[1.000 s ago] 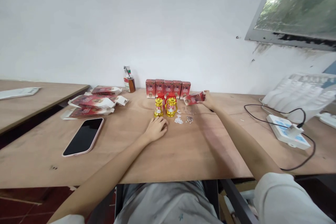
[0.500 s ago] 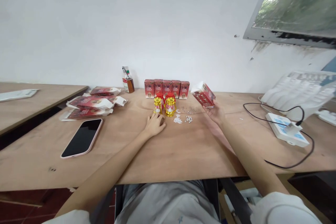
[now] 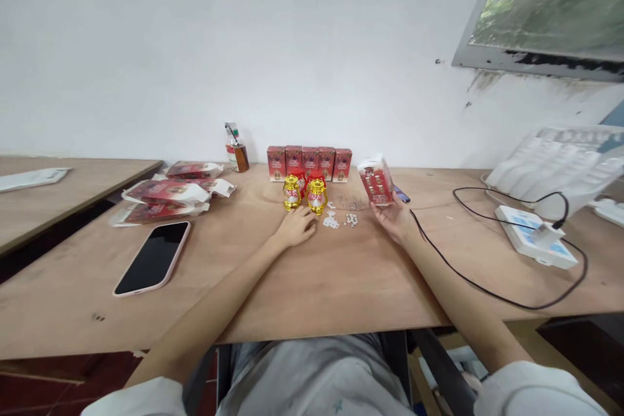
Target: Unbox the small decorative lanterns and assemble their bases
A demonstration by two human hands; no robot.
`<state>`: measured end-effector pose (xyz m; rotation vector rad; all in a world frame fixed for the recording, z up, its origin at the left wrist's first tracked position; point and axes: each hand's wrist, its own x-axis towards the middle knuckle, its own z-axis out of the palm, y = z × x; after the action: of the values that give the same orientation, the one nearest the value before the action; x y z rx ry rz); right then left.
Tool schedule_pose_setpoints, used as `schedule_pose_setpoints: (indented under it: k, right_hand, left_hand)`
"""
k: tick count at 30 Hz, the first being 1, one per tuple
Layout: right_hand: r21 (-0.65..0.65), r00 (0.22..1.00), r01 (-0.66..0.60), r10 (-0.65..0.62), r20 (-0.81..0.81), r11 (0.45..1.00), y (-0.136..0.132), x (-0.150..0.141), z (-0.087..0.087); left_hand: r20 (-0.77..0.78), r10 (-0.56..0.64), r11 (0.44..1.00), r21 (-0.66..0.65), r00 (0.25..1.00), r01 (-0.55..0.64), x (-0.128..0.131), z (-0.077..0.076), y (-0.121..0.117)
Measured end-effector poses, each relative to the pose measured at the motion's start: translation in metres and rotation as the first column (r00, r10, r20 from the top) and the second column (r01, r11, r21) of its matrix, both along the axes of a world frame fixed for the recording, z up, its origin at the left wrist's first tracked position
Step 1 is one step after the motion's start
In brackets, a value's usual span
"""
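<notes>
My right hand (image 3: 396, 220) grips a small red carton (image 3: 376, 182) from below and holds it upright, its white flaps showing at the top. My left hand (image 3: 296, 227) rests low over the table, fingers stretched forward just in front of two small gold lanterns, the left one (image 3: 292, 193) and the right one (image 3: 316, 196). Whether the fingertips touch a lantern, I cannot tell. Red lanterns (image 3: 318, 175) stand partly hidden behind the gold ones. Between my hands lie white plastic bits (image 3: 331, 220), small round silvery pieces (image 3: 350, 220) and thin metal pieces (image 3: 351, 203).
Several closed red boxes (image 3: 310, 164) stand in a row by the wall. Flattened red cartons (image 3: 168, 192) are piled at left, above a phone (image 3: 153, 259). A bottle (image 3: 238, 155) stands behind. On the right are a power strip (image 3: 533, 237), black cable (image 3: 480, 283) and another phone (image 3: 402, 194).
My right hand has turned the red carton from a tilt to upright. My left hand has slid slightly right along the lanterns. A phone and more cable now show beside my right hand.
</notes>
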<state>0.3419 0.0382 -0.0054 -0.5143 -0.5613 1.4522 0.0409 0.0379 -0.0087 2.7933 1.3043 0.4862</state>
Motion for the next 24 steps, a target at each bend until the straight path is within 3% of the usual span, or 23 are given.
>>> schedule_pose_setpoints:
  k: [4, 10, 15, 18, 24]
  right_hand:
    - [-0.022, 0.999, -0.008, 0.009, 0.039, 1.0, 0.0, -0.005, -0.001]
    - [-0.006, 0.985, -0.015, 0.015, 0.17, 1.0, 0.0, -0.005, -0.003]
    - [0.047, 0.985, 0.0, -0.008, 0.171, 0.999, -0.006, -0.011, 0.0]
    - [0.066, 0.983, -0.066, 0.054, 0.177, 0.996, -0.011, -0.022, -0.001]
    - [0.09, 0.954, -0.232, 0.208, 0.214, 0.969, -0.018, -0.046, -0.01]
  left_hand:
    - [0.019, -0.127, 0.992, 0.028, 0.992, 0.127, 0.007, -0.003, 0.004]
    - [0.06, 0.025, 1.0, -0.006, 0.998, -0.025, 0.017, -0.006, 0.014]
    - [0.078, 0.042, 0.999, -0.01, 0.996, -0.041, 0.018, -0.003, 0.013]
    - [0.107, 0.078, 0.997, -0.015, 0.991, -0.077, 0.012, -0.001, 0.006]
    - [0.197, 0.32, 0.947, -0.06, 0.927, -0.314, 0.002, 0.001, 0.001]
